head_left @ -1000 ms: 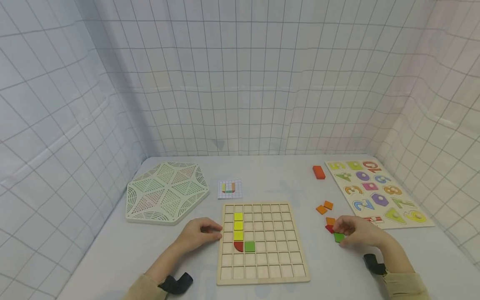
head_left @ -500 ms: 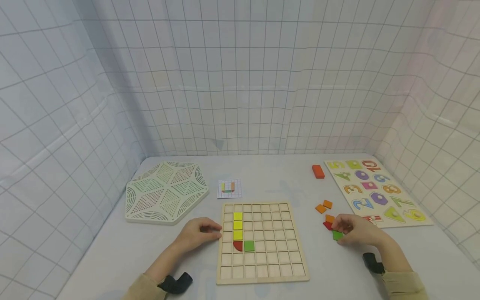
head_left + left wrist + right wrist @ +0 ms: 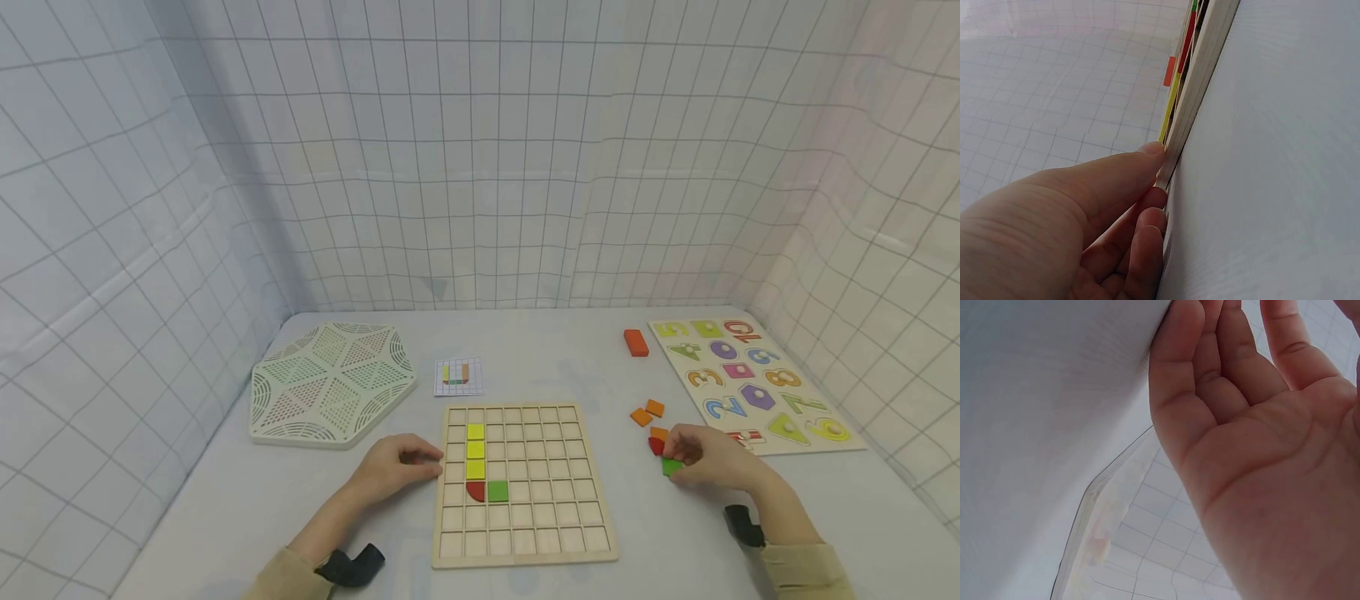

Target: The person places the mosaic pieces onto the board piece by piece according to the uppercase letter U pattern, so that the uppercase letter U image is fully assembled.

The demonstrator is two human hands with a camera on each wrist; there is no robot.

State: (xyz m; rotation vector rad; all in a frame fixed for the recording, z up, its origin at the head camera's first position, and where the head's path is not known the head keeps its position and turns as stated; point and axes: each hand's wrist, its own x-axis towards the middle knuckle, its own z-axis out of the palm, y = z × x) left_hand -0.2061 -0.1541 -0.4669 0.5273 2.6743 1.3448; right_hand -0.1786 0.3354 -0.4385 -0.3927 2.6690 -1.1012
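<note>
In the head view, my left hand [image 3: 397, 465] rests beside the wooden grid board [image 3: 525, 562], its fingertips touching the left edge. The left wrist view shows the thumb [image 3: 1129, 165] against that edge. On the board lie several yellow square tiles [image 3: 476, 450] in a column, a red quarter-circle tile [image 3: 476, 492] below them and a green square tile [image 3: 498, 491] beside it. My right hand [image 3: 712, 457] pinches another green square tile [image 3: 671, 467] at the table. A red quarter-circle piece [image 3: 656, 446] and an orange tile [image 3: 659, 434] lie at its fingertips. The right wrist view hides the tile.
A small pattern card [image 3: 458, 377] lies behind the board. Two orange tiles [image 3: 641, 417] and an orange-red block [image 3: 636, 342] sit toward the right. A number puzzle board [image 3: 750, 379] is at far right, a white hexagonal perforated board [image 3: 333, 383] at left.
The right hand has shifted slightly away from me and to the left, with the green tile. The red piece by its fingertips has turned a little. The left hand stays put.
</note>
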